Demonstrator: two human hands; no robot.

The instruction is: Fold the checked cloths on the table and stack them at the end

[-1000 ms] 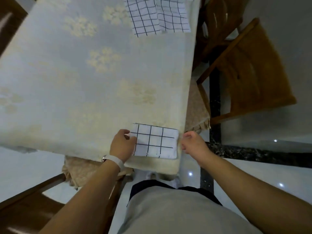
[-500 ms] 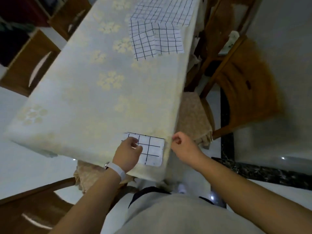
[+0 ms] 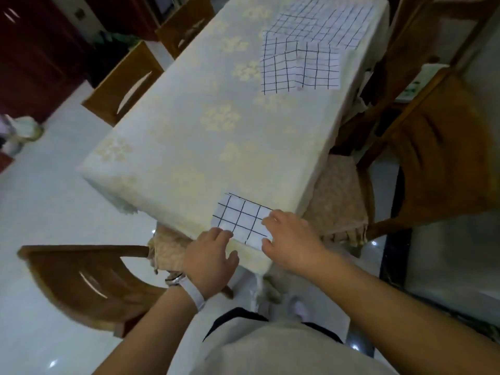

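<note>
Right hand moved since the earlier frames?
Yes. The right hand went leftward, from beyond the table's right edge onto the folded cloth.

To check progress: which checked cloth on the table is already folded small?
The folded cloth at the near edge of the table, beside the left hand and under the right hand. The far cloths lie much larger, spread and overlapping.

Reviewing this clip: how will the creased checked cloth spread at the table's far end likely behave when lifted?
The spread checked cloth has wavy grid lines and a raised crease, so it is probably thin and floppy, sagging when lifted. Lying loose on the tablecloth, it likely weighs little and may slide if pushed.
</note>
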